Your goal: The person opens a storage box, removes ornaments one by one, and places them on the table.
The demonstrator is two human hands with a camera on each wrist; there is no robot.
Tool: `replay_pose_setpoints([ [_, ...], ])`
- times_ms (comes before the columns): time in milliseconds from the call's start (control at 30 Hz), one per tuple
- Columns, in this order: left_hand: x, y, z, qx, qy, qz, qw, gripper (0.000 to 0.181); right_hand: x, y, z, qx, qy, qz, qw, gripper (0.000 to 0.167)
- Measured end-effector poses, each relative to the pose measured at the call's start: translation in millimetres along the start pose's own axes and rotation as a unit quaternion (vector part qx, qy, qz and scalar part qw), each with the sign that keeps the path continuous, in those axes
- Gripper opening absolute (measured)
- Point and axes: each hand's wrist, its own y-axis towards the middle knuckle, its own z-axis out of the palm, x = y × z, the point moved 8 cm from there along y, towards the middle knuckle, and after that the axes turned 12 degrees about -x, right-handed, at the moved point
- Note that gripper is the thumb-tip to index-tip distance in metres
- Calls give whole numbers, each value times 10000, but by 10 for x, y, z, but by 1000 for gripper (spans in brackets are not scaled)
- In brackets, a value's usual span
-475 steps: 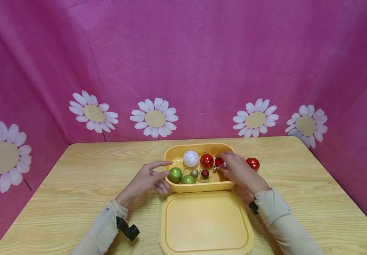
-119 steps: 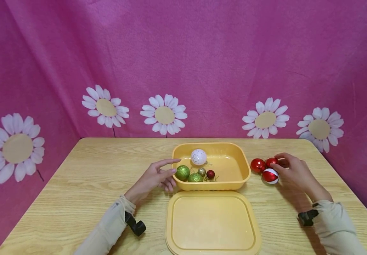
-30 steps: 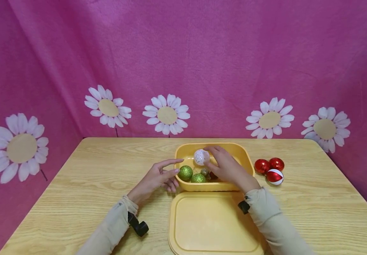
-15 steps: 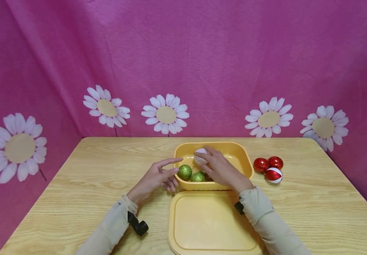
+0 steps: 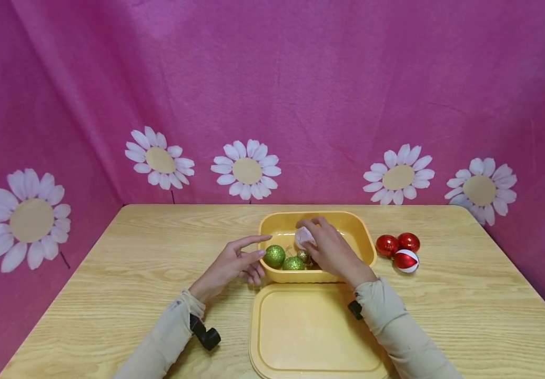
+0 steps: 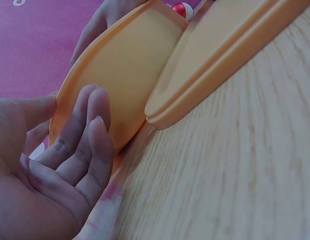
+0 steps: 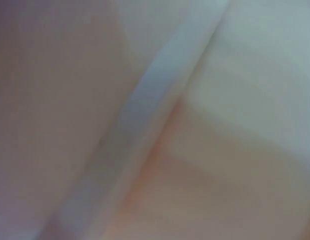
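The bench [image 5: 457, 300] carries the yellow container [image 5: 282, 277]. Left hand [image 5: 229, 266]: thumb and index finger apart, at the container's left rim; remaining fingers loosely bent outside. Right hand [image 5: 333, 251]: fingers clamped on the white ball [image 5: 303, 238], within the container's outline, far of the green balls [image 5: 274, 256].

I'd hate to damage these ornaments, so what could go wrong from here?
The right hand might lose the white ball, which could knock the green balls nearby in the yellow box. The red-and-white ball and two red balls lie loose on the table and might roll if bumped.
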Motion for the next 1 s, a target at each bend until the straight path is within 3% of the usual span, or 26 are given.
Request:
replay_pose_setpoints([
  [500,7,-4,-9,8,51,73,10000,49,-33,-18,52,314,125,116,9994,38],
  [1000,-1,-11,-9,-5,46,69,10000,49,5,2,10,191,297,33,9994,39],
])
